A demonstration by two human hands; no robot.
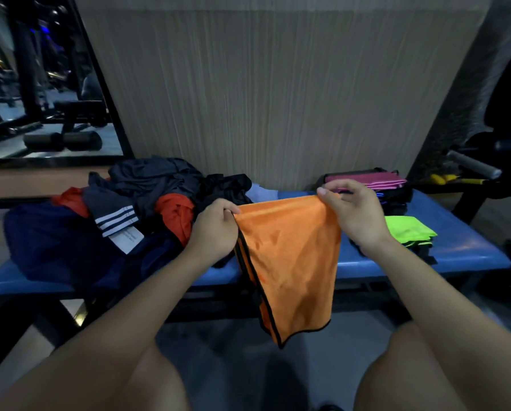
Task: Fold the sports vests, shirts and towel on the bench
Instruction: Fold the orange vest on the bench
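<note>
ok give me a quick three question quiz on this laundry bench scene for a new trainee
1. True or false: both hands have a grip on the top edge of the orange mesh sports vest with black trim.
2. Multiple choice: where does the neon green folded garment lie on the blue padded bench? A) on the unfolded pile B) on the person's right C) on the floor
3. Fill in: the heap of unfolded dark clothes lies on the person's ____ side.

Key: 1 true; 2 B; 3 left
</note>
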